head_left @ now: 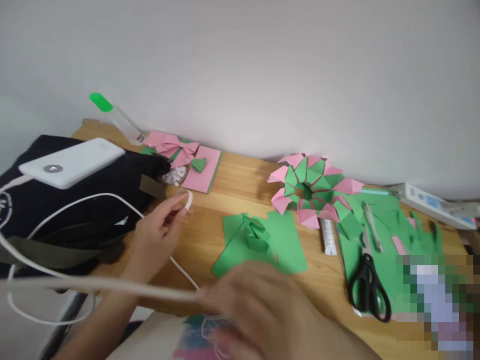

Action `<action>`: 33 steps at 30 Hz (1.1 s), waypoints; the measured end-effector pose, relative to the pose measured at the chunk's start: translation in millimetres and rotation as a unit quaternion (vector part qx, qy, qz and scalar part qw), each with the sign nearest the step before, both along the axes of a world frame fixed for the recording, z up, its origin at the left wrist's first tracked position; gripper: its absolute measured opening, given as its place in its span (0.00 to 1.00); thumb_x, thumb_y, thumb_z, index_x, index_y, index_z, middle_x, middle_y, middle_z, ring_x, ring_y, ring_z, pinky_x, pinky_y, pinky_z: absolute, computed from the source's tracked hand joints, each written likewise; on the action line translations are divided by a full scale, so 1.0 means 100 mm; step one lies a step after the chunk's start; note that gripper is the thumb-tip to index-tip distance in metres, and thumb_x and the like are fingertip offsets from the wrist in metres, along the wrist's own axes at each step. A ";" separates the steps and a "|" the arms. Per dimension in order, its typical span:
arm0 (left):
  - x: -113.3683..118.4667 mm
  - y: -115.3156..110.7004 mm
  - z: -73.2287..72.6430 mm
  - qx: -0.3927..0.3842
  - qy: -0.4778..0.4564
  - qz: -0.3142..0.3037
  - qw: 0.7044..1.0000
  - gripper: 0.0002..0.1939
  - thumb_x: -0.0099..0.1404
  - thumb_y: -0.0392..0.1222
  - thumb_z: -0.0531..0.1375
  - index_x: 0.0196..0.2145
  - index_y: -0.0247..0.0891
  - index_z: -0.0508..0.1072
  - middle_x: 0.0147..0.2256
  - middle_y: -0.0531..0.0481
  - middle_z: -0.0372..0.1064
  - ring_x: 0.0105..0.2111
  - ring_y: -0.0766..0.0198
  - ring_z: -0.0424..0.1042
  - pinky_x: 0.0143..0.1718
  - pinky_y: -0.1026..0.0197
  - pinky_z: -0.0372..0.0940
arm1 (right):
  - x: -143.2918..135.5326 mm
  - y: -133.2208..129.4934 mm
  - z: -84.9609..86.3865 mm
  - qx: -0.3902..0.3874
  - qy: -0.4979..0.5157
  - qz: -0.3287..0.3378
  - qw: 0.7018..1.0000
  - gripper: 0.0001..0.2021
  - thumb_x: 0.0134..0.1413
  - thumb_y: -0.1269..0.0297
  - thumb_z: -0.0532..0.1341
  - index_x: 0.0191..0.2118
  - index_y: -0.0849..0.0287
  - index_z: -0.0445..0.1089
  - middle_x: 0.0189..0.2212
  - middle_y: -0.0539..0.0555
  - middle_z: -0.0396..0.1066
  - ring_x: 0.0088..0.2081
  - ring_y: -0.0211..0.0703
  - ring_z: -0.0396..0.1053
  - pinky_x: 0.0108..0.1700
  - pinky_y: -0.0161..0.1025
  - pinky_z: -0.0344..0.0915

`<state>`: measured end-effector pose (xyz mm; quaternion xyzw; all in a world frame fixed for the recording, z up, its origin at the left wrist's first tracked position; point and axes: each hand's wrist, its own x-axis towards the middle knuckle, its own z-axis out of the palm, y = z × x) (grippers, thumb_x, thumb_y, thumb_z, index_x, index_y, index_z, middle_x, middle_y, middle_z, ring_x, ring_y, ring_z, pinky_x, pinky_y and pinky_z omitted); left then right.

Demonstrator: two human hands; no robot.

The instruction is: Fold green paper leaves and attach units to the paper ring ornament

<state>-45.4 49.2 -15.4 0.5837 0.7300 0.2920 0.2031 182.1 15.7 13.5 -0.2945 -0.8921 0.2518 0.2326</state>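
Note:
My left hand (155,235), over the table's left part, pinches a short bent piece of the white cable (189,200) between thumb and fingers. Nearer to me, my right hand (258,305) is blurred; its fingers are closed on another stretch of white cable that runs left across the view. The cable loops over a black bag (78,210), where a white power bank (71,162) lies with a cable at its left end. Just beyond my right hand lie green paper sheets (287,242) with a small folded green piece (257,236) on top.
A pink and green folded paper ring (311,190) stands near the wall. Black scissors (369,287), a glue tube (328,237) and more green paper (390,205) lie right, before a power strip (435,204). Pink paper (202,170) and a green-capped container (120,120) are back left.

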 end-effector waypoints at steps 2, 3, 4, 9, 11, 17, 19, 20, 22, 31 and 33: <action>-0.06 0.02 -0.08 -0.026 0.080 -0.041 0.996 0.13 0.65 0.46 0.55 0.43 0.41 0.74 0.36 0.45 0.76 0.35 0.54 0.74 0.37 0.56 0.68 | 0.01 0.12 0.16 -0.109 0.052 -0.022 0.993 0.15 0.64 0.65 0.56 0.54 0.57 0.66 0.47 0.55 0.75 0.49 0.43 0.72 0.53 0.40 0.69; -0.07 0.03 -0.11 -0.039 0.103 -0.066 0.992 0.10 0.64 0.44 0.55 0.38 0.41 0.75 0.36 0.44 0.76 0.37 0.52 0.74 0.40 0.54 0.68 | 0.04 0.18 0.22 -0.163 0.078 -0.041 0.983 0.16 0.62 0.68 0.58 0.55 0.56 0.66 0.49 0.55 0.74 0.51 0.43 0.71 0.54 0.41 0.68; -0.06 0.04 -0.14 -0.049 0.115 -0.086 0.988 0.09 0.63 0.42 0.55 0.35 0.40 0.75 0.35 0.44 0.76 0.38 0.51 0.74 0.42 0.52 0.67 | 0.08 0.23 0.24 -0.228 0.122 -0.060 0.964 0.17 0.60 0.69 0.60 0.55 0.54 0.66 0.50 0.54 0.73 0.52 0.42 0.70 0.54 0.41 0.67; 0.16 0.03 -0.15 -0.018 0.145 -0.110 0.983 0.11 0.64 0.37 0.53 0.38 0.39 0.75 0.43 0.40 0.73 0.46 0.48 0.70 0.50 0.47 0.65 | 0.26 0.36 -0.09 -0.594 0.396 -0.139 0.686 0.08 0.52 0.66 0.66 0.40 0.54 0.73 0.31 0.48 0.76 0.33 0.35 0.73 0.38 0.33 0.70; 0.28 -0.01 -0.05 0.057 0.041 -0.150 0.986 0.11 0.65 0.36 0.54 0.41 0.40 0.74 0.43 0.43 0.73 0.47 0.52 0.70 0.52 0.49 0.65 | 0.28 0.36 -0.25 -0.664 0.447 -0.168 0.575 0.09 0.45 0.65 0.68 0.36 0.54 0.74 0.25 0.45 0.72 0.27 0.32 0.70 0.31 0.30 0.67; 0.52 -0.14 0.28 -0.058 -0.395 -0.426 0.812 0.08 0.69 0.37 0.56 0.36 0.38 0.76 0.35 0.45 0.75 0.33 0.63 0.74 0.35 0.63 0.68 | 0.26 0.27 -0.39 -0.682 0.445 -0.212 0.541 0.10 0.44 0.65 0.68 0.37 0.55 0.75 0.31 0.47 0.77 0.29 0.34 0.73 0.33 0.32 0.68; 0.56 -0.11 0.23 -0.069 -0.366 -0.381 0.846 0.08 0.67 0.38 0.57 0.32 0.38 0.76 0.32 0.46 0.75 0.33 0.62 0.74 0.34 0.63 0.68 | 0.26 0.23 -0.37 -0.666 0.431 -0.230 0.564 0.11 0.45 0.64 0.68 0.38 0.55 0.75 0.34 0.49 0.79 0.32 0.36 0.75 0.35 0.33 0.69; 0.58 -0.09 0.16 -0.052 -0.333 -0.323 0.884 0.07 0.66 0.37 0.58 0.33 0.38 0.76 0.33 0.46 0.75 0.34 0.62 0.74 0.35 0.62 0.68 | 0.27 0.22 -0.36 -0.657 0.426 -0.237 0.574 0.12 0.45 0.63 0.68 0.39 0.55 0.76 0.35 0.50 0.79 0.33 0.37 0.75 0.37 0.34 0.69; 0.62 -0.04 0.01 -0.036 -0.275 -0.227 0.934 0.06 0.62 0.35 0.60 0.37 0.37 0.76 0.37 0.46 0.76 0.37 0.61 0.74 0.38 0.62 0.68 | 0.27 0.18 -0.35 -0.647 0.421 -0.247 0.585 0.13 0.46 0.61 0.68 0.41 0.54 0.76 0.37 0.51 0.80 0.36 0.38 0.76 0.39 0.35 0.68; 0.72 -0.04 -0.20 -0.048 -0.252 -0.207 0.944 0.07 0.61 0.39 0.61 0.33 0.36 0.79 0.32 0.47 0.77 0.33 0.62 0.75 0.35 0.63 0.69 | 0.28 0.06 -0.36 -0.618 0.419 -0.263 0.611 0.16 0.51 0.53 0.66 0.47 0.49 0.74 0.43 0.51 0.80 0.51 0.45 0.73 0.48 0.41 0.65; 0.73 -0.05 -0.20 -0.037 -0.244 -0.199 0.948 0.06 0.61 0.39 0.62 0.33 0.37 0.80 0.33 0.47 0.77 0.34 0.62 0.75 0.35 0.63 0.69 | 0.28 0.03 -0.35 -0.609 0.412 -0.264 0.624 0.17 0.52 0.52 0.66 0.48 0.48 0.74 0.46 0.51 0.79 0.54 0.46 0.71 0.52 0.44 0.64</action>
